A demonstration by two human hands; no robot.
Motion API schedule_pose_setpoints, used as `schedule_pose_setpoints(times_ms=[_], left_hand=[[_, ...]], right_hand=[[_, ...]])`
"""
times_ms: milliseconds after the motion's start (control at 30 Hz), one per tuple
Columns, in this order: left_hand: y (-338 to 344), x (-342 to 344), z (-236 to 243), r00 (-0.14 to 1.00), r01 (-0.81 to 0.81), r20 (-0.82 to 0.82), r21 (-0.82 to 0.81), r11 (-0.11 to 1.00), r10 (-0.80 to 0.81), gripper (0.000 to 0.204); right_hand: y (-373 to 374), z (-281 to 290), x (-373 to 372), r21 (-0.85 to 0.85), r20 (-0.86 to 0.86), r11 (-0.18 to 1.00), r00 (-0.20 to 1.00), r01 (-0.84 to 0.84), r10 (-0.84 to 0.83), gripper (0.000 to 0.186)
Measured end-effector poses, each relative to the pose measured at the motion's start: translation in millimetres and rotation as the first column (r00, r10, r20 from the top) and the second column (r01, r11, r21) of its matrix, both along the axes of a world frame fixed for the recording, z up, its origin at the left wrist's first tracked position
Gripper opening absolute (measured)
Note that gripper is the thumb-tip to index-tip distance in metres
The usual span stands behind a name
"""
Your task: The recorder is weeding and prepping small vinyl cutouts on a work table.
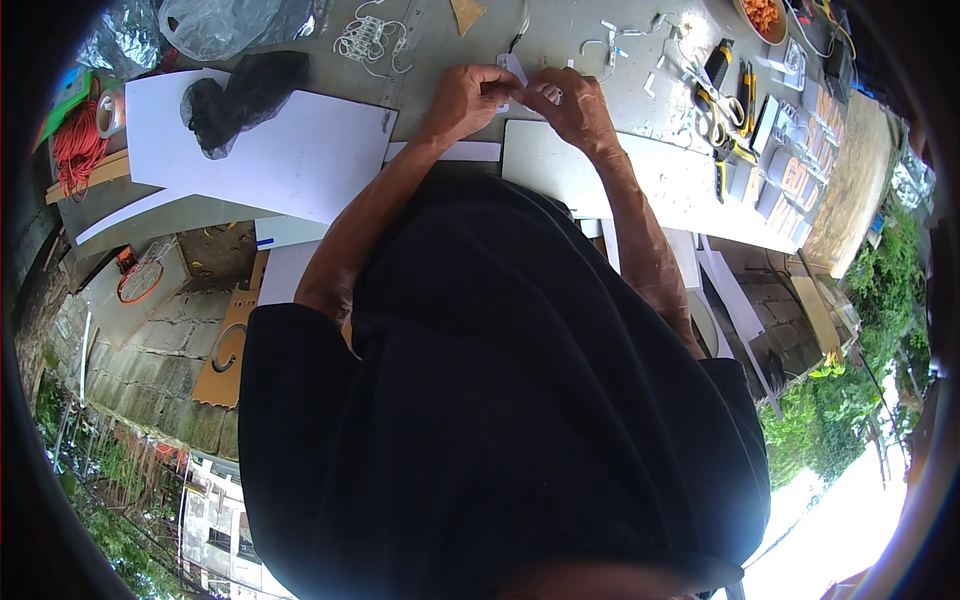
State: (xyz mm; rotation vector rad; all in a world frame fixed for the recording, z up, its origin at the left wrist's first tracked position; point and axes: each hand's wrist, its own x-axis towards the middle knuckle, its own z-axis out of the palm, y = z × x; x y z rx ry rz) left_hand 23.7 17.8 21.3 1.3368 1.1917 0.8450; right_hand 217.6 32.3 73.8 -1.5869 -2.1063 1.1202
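Both my hands meet over the grey worktable [430, 40], fingertips close together. My left hand [472, 100] is closed in a pinch around a small white piece [514, 68]. A thin dark wire [518, 40] runs up from this piece. My right hand [572, 105] is also pinched, its fingertips beside the left ones; a bit of white shows among its fingers, too small to name. Beyond my left hand lies a bundle of white wire with small modules [362, 38]. Past my right hand are loose white wired modules [612, 50].
White sheets [290, 150] lie at the near left, one under a black plastic bag [240, 105]. Another white board [550, 155] lies near my right wrist. To the right are scissors [712, 112], cutters [748, 98] and cut-out letters [790, 185]. A food bowl [764, 18] stands far right.
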Motion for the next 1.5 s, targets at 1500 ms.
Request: schedule_pose_setpoints(times_ms=[1500], left_hand=[[-0.2,3.2,-1.2,0.995,0.001,-0.096,0.052,0.999,0.005,0.014]], right_hand=[[0.7,-15.9,7.7,0.407,0.214,0.912,0.965,0.052,-0.151,0.007]])
